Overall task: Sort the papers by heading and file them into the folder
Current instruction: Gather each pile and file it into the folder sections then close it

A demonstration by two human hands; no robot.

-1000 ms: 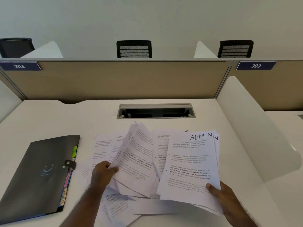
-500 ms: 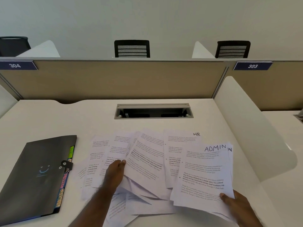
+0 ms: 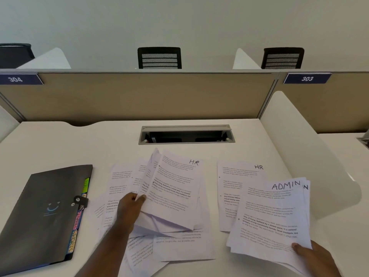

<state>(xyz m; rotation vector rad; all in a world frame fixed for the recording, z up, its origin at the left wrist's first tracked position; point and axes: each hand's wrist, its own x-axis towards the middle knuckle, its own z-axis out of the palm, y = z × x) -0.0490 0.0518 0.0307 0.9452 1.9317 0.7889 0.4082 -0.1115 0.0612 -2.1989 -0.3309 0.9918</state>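
Observation:
A loose heap of printed papers point(image 3: 177, 246) lies on the desk in front of me. My left hand point(image 3: 129, 208) grips a few raised sheets, the top one headed HR point(image 3: 175, 188). My right hand point(image 3: 313, 256) holds a small stack headed ADMIN point(image 3: 275, 214) by its lower right corner, lifted at the right. Another sheet headed HR point(image 3: 233, 180) lies flat between the heap and the ADMIN stack. A closed dark grey folder point(image 3: 44, 212) with coloured tabs and a snap strap lies at the left.
The white desk point(image 3: 60, 144) has an open cable slot point(image 3: 186, 134) at the back centre. A beige partition point(image 3: 139, 94) closes the far edge. A white curved divider point(image 3: 303, 148) rises along the right side. Chair backs stand beyond the partition.
My right hand has carried the ADMIN stack further right, uncovering a flat HR sheet. My left hand has lifted a few sheets, showing one headed HR on top.

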